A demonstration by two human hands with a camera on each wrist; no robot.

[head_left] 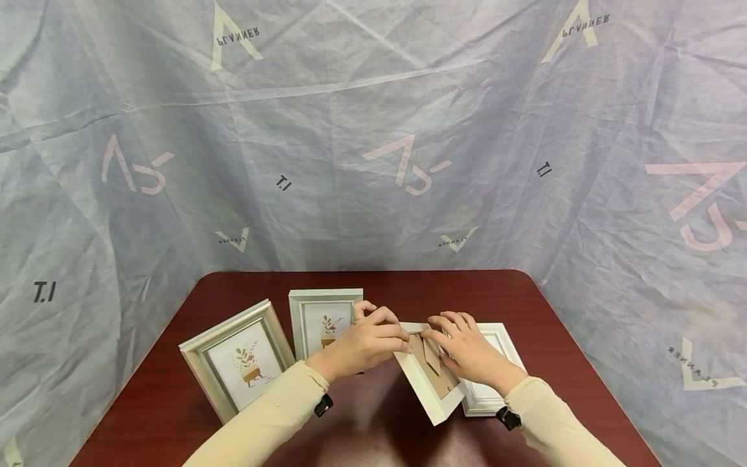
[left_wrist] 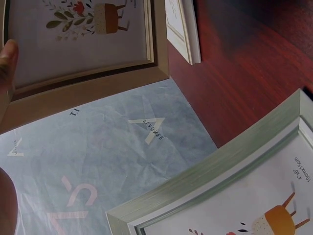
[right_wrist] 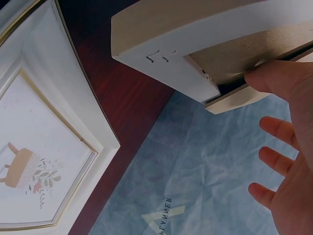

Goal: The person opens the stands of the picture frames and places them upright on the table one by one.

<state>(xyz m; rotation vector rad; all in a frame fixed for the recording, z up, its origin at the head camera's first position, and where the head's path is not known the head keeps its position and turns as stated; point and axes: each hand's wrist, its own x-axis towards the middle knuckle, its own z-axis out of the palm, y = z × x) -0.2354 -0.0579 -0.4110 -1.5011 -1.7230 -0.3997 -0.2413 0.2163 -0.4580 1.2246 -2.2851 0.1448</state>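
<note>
- Head view: left hand [head_left: 371, 340] pinches a tilted picture frame [head_left: 441, 385]
- Right hand [head_left: 471, 352]: thumb on the easel stand [head_left: 432, 358], three fingers spread; cannot tell if pinching

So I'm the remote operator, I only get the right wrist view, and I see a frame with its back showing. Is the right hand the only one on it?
Observer: No, the head view shows the left hand gripping the edge of that frame too.
Operator: Okay, and what's on the front of it?
Observer: The left wrist view shows a print of a leafy plant with a red bloom in a legged pot.
</note>
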